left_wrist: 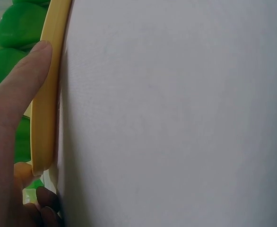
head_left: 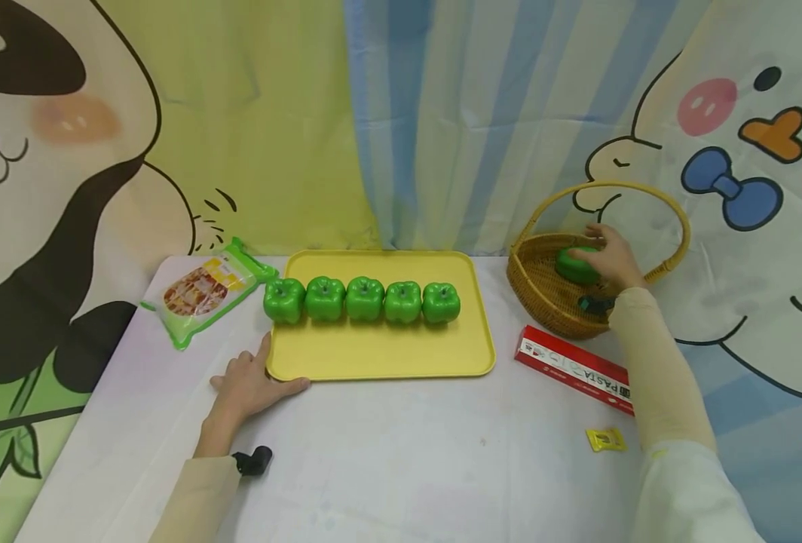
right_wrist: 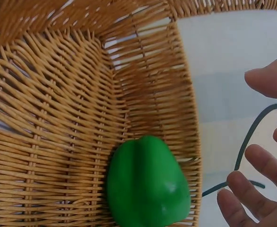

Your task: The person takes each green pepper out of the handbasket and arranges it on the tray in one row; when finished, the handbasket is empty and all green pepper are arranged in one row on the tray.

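Five-odd glossy green bell peppers are better told as several bell peppers (head_left: 365, 300) in a row on a yellow tray (head_left: 381, 358). My left hand (head_left: 248, 385) rests at the tray's near left corner, its thumb stretched along the front rim and its index finger along the left side. To the right, my right hand (head_left: 614, 258) reaches into a wicker basket (head_left: 550, 313) beside another green bell pepper (right_wrist: 148, 184). In the right wrist view that pepper lies against the basket wall, and the right hand's fingers are spread apart from it.
A red and white pasta box (head_left: 577, 369) lies in front of the basket, partly behind the right forearm. Nearer is a small yellow packet (head_left: 605, 440). A green-edged food bag (head_left: 204, 292) lies left of the tray. The basket's tall handle (head_left: 604, 185) arches above it.
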Action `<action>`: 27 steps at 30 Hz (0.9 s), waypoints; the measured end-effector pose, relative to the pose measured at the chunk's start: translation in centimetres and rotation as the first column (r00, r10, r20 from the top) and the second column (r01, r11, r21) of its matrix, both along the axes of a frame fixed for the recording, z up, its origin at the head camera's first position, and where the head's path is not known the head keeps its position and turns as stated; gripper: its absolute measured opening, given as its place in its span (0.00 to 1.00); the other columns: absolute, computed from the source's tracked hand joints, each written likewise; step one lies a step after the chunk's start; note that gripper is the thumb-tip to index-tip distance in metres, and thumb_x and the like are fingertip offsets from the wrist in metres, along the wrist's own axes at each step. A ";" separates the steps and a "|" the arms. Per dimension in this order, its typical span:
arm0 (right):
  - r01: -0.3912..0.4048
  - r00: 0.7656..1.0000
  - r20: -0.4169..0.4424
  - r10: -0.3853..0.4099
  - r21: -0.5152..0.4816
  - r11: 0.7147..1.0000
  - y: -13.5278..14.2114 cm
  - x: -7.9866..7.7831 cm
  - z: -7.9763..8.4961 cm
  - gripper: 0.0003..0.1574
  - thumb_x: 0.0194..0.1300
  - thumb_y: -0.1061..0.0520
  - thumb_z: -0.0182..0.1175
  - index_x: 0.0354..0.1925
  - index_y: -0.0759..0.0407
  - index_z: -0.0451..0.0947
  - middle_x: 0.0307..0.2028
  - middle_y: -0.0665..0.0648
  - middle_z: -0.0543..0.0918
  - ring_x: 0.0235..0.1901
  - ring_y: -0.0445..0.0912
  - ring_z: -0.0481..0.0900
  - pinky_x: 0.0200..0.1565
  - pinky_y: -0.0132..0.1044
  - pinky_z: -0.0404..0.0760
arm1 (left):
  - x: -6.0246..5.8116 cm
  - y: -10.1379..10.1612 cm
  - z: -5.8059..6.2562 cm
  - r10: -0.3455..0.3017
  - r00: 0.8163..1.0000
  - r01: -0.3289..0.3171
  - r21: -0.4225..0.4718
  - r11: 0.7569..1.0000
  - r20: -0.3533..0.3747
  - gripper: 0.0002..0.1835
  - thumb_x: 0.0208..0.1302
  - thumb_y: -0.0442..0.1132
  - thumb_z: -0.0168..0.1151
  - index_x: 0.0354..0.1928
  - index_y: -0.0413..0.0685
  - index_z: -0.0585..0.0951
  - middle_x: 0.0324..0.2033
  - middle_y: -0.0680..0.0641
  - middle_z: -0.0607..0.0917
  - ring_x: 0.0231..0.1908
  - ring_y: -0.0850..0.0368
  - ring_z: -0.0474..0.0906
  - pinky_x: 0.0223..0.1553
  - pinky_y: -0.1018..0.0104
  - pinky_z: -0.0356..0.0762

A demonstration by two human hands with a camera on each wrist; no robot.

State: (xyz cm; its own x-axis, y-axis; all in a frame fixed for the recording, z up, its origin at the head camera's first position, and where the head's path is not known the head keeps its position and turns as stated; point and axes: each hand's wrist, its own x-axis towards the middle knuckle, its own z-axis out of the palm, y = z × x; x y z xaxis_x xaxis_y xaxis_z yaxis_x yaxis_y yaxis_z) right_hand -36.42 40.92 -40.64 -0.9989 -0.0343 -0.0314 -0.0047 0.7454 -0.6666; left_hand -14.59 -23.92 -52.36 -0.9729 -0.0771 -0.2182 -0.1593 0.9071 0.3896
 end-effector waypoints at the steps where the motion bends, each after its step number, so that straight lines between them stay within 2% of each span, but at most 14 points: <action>1: 0.005 1.000 0.001 -0.005 0.003 1.000 0.1 -0.1 0.0 0.57 0.68 0.39 0.63 0.80 0.55 0.44 0.77 0.68 0.57 0.74 0.68 0.57 0.67 0.69 0.63 | 0.0 0.0 0.0 0.002 1.000 -0.002 -0.001 1.000 -0.003 0.77 0.39 0.87 0.59 0.81 0.46 0.43 0.54 0.26 0.73 0.54 0.28 0.69 0.47 0.22 0.58; 7: 0.041 0.999 0.017 -0.041 -0.001 0.999 0.9 -0.8 -0.5 0.59 0.67 0.34 0.60 0.80 0.56 0.44 0.77 0.69 0.56 0.74 0.69 0.57 0.67 0.69 0.63 | -0.2 -0.1 -0.1 0.006 1.000 -0.006 -0.010 1.000 -0.018 0.77 0.38 0.88 0.59 0.81 0.47 0.43 0.52 0.27 0.74 0.53 0.29 0.70 0.46 0.24 0.59; 18: 0.074 0.997 0.038 -0.074 -0.004 0.997 1.6 -1.2 -1.5 0.59 0.68 0.36 0.60 0.80 0.60 0.43 0.77 0.71 0.55 0.74 0.70 0.56 0.68 0.69 0.63 | 0.0 0.1 0.3 0.005 1.000 -0.005 -0.001 1.000 0.000 0.76 0.40 0.87 0.59 0.81 0.47 0.43 0.52 0.27 0.73 0.54 0.29 0.69 0.48 0.21 0.57; 27: 0.098 0.994 0.053 -0.096 -0.025 0.995 2.6 -1.4 -2.7 0.59 0.67 0.33 0.60 0.80 0.60 0.45 0.77 0.72 0.54 0.73 0.71 0.55 0.68 0.70 0.62 | 0.1 0.2 0.2 0.012 1.000 -0.012 0.004 1.000 0.002 0.75 0.40 0.86 0.60 0.81 0.48 0.43 0.53 0.27 0.74 0.54 0.28 0.69 0.48 0.21 0.57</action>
State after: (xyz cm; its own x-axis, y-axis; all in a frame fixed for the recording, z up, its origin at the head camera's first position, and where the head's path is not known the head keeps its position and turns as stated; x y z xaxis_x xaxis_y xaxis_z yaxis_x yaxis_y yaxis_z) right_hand -37.84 43.53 -43.38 -0.9946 0.0609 -0.0837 0.1019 0.7220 -0.6844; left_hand -14.46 -23.73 -52.16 -0.9714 -0.0882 -0.2207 -0.1713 0.9034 0.3931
